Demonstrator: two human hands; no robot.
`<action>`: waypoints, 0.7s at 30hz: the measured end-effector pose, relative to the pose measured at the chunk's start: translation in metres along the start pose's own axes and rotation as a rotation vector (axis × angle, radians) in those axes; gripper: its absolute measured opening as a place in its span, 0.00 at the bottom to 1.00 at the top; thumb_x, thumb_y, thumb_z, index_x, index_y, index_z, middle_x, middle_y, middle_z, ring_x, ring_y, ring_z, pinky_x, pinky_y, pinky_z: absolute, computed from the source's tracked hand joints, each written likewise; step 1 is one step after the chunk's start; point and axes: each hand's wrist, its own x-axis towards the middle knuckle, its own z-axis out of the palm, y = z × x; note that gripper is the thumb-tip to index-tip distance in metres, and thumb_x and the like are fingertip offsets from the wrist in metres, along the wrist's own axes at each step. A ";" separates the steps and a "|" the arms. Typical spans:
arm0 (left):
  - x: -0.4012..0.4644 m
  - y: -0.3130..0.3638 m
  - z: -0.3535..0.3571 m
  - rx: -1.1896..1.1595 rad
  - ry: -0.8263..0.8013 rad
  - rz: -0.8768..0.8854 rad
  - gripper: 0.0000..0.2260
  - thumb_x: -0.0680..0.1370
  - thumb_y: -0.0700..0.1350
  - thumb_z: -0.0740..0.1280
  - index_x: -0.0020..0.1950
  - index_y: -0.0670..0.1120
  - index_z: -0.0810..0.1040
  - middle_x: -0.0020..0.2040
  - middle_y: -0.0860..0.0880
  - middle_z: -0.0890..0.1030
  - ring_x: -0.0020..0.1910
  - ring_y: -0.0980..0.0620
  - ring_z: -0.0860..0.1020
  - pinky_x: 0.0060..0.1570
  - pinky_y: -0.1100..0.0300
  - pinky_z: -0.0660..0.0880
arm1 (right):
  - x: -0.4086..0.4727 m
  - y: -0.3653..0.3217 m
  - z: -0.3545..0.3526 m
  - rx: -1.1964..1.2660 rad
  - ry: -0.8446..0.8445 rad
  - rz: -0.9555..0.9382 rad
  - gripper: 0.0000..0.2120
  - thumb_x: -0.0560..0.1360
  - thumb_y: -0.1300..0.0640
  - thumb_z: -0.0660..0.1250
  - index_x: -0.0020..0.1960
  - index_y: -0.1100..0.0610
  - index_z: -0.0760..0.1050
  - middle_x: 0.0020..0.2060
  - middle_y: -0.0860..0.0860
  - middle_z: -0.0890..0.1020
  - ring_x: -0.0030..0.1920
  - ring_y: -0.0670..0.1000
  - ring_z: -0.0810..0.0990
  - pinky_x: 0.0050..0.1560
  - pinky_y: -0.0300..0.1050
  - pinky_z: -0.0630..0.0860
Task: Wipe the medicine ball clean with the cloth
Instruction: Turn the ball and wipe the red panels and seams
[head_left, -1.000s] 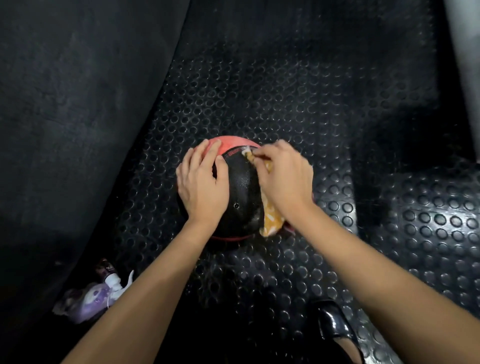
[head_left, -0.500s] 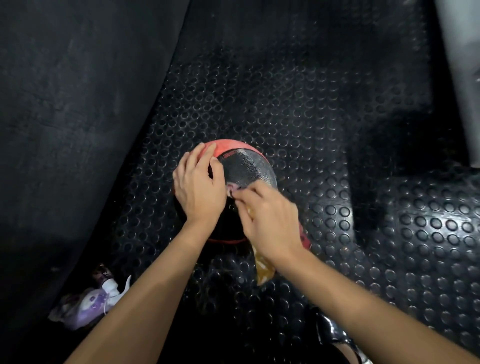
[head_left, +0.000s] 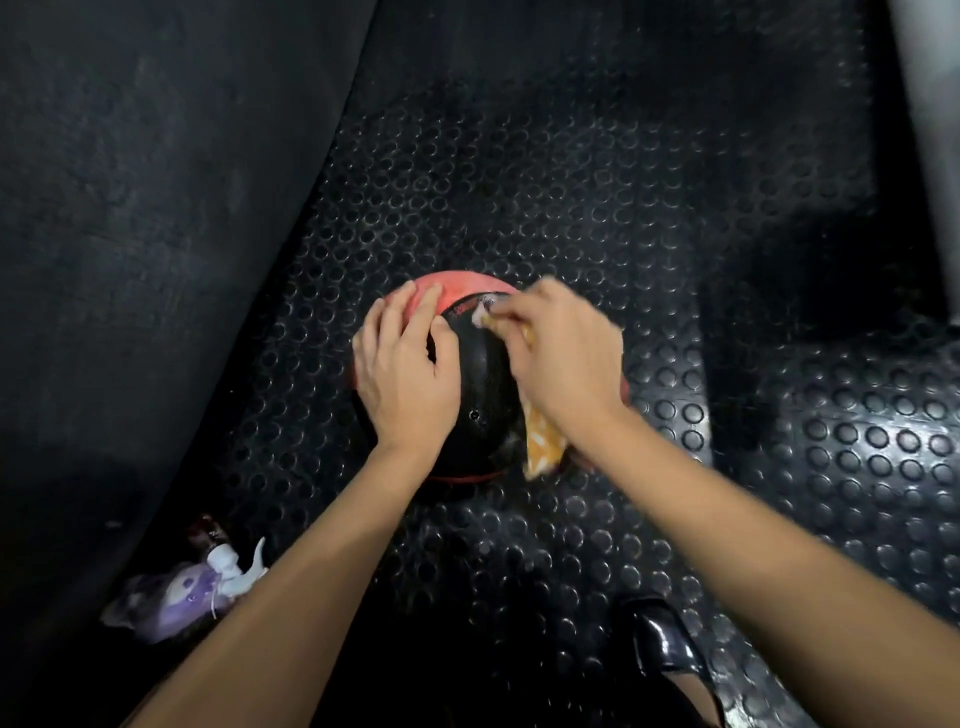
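A black and red medicine ball (head_left: 485, 395) sits on a studded black rubber floor mat (head_left: 571, 182), with both bare forearms reaching down to it from the bottom of the view. The left hand (head_left: 405, 374) lies flat on the ball's left side, fingers straight and close together. The right hand (head_left: 563, 353) curls its fingers around a bunched orange and white cloth (head_left: 543, 439), pressing it to the ball's upper right; no writing on the ball is readable.

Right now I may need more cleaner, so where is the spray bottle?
In the head view the spray bottle lies on its side at lower left, on the studded floor mat, beside the left forearm and nearer the person than the medicine ball.
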 end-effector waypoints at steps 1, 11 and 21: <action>-0.003 0.000 0.001 0.006 0.004 0.008 0.24 0.78 0.54 0.49 0.69 0.51 0.73 0.70 0.51 0.72 0.71 0.46 0.65 0.69 0.49 0.61 | 0.014 0.002 -0.002 -0.013 -0.044 0.024 0.09 0.77 0.52 0.63 0.55 0.45 0.79 0.49 0.46 0.78 0.50 0.50 0.78 0.42 0.43 0.67; -0.003 0.001 0.001 0.004 0.019 0.010 0.24 0.78 0.53 0.49 0.68 0.50 0.74 0.69 0.50 0.73 0.70 0.45 0.66 0.70 0.48 0.62 | 0.024 -0.004 -0.009 -0.016 -0.135 0.065 0.10 0.77 0.51 0.64 0.56 0.43 0.79 0.54 0.45 0.79 0.54 0.51 0.78 0.46 0.42 0.67; -0.001 0.002 0.001 0.012 0.013 0.002 0.24 0.78 0.54 0.48 0.68 0.51 0.74 0.69 0.51 0.72 0.70 0.46 0.65 0.70 0.49 0.61 | 0.029 -0.009 -0.012 -0.051 -0.174 0.069 0.09 0.77 0.51 0.64 0.55 0.43 0.80 0.55 0.45 0.81 0.53 0.51 0.79 0.45 0.41 0.67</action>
